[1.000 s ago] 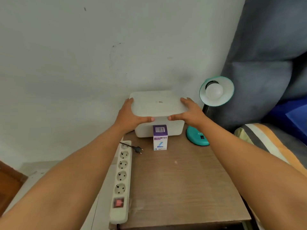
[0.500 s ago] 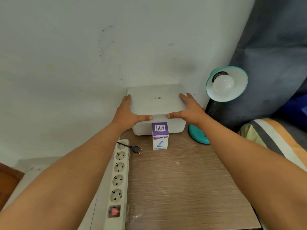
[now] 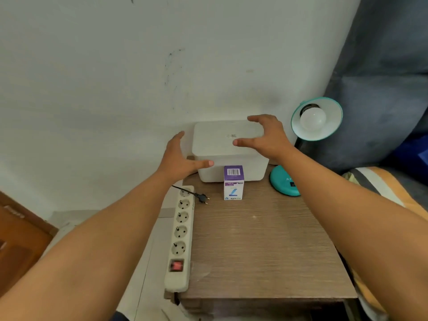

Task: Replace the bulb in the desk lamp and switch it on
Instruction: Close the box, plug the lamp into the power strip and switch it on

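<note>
A teal desk lamp with a round base [image 3: 281, 184] stands at the back right of the wooden table [image 3: 259, 246]; its shade [image 3: 333, 126] faces me with a white bulb [image 3: 312, 119] in it. A small purple-and-white bulb box [image 3: 233, 183] stands upright in front of a white lidded box [image 3: 222, 142] against the wall. My left hand [image 3: 179, 158] hovers open at the white box's left side. My right hand [image 3: 266, 135] hovers open over its lid, fingers spread, holding nothing. The lamp's black plug [image 3: 202, 197] lies loose by the power strip.
A white power strip [image 3: 181, 235] with a red switch lies along the table's left edge. A grey upholstered headboard [image 3: 382, 77] and striped bedding [image 3: 379, 191] are on the right. The white wall is directly behind. A wooden door [image 3: 18, 239] shows at lower left.
Both hands have let go of the white box's lid and lifted off it, fingers spread. My right hand rose above the lid; my left drew to the box's left side.
</note>
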